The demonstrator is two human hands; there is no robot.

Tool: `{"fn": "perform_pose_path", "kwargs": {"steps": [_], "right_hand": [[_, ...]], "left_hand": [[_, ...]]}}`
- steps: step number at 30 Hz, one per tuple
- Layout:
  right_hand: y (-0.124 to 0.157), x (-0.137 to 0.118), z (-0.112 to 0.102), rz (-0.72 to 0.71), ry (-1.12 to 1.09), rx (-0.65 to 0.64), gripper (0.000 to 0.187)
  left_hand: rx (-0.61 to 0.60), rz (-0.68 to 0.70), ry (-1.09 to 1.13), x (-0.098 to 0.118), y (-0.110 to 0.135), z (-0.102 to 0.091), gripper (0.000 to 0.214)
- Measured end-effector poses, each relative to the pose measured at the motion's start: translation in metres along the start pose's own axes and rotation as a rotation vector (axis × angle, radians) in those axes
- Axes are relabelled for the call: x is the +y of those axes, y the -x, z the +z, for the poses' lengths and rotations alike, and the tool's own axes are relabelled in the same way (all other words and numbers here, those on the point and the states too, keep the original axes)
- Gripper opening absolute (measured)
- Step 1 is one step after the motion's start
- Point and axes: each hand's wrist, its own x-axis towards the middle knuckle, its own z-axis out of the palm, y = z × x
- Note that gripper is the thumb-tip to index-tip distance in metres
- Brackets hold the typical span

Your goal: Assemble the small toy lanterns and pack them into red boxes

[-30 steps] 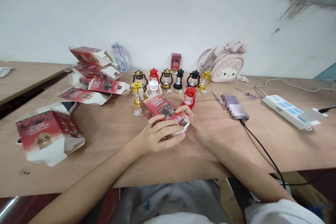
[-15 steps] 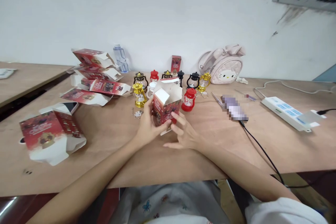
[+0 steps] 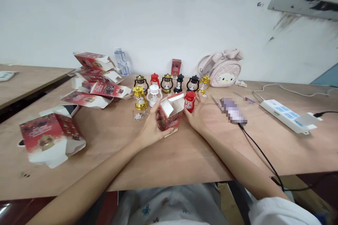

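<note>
I find the box (image 3: 170, 121) clasped in my left hand (image 3: 150, 126), long axis near upright, mouth up, inside bottom hidden. Between my right hand's (image 3: 196, 117) parted thumb and fingers: red lantern (image 3: 190, 99), upright; grip I cannot tell.

Table (image 3: 169, 168): bare wedge between left forearm (image 3: 105, 168) and right forearm (image 3: 229, 158), widening toward front edge. Straight ahead, carton (image 3: 170, 121) in left hand (image 3: 150, 128) blocks way; right hand (image 3: 195, 117), at front red lantern (image 3: 189, 102), fills next gap. Toward back edge, close-set lantern row (image 3: 166, 83); bag (image 3: 227, 74) beyond its right end. Open lane between left forearm and large carton (image 3: 43, 137); carton stack (image 3: 105, 89) bars back left. Right: room between right forearm and cable (image 3: 260, 147), which crosses front edge; phone (image 3: 232, 109), power strip (image 3: 285, 114) behind.
</note>
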Motion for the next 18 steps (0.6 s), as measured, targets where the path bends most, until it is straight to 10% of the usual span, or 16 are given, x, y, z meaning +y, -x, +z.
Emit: {"fn": "perform_pose_path", "kwargs": {"steps": [9, 14, 18], "right_hand": [[-0.010, -0.007, 0.002, 0.278, -0.258, 0.007, 0.084], [-0.028, -0.070, -0.030, 0.217, -0.563, 0.128, 0.051], [-0.033, -0.129, -0.054, 0.252, -0.798, -0.184, 0.049]], "left_hand": [[-0.036, 0.088, -0.121, 0.002, -0.004, -0.008, 0.103], [-0.087, 0.079, -0.149, 0.009, -0.005, -0.014, 0.105], [-0.121, 0.063, -0.108, 0.008, -0.003, -0.013, 0.104]]}}
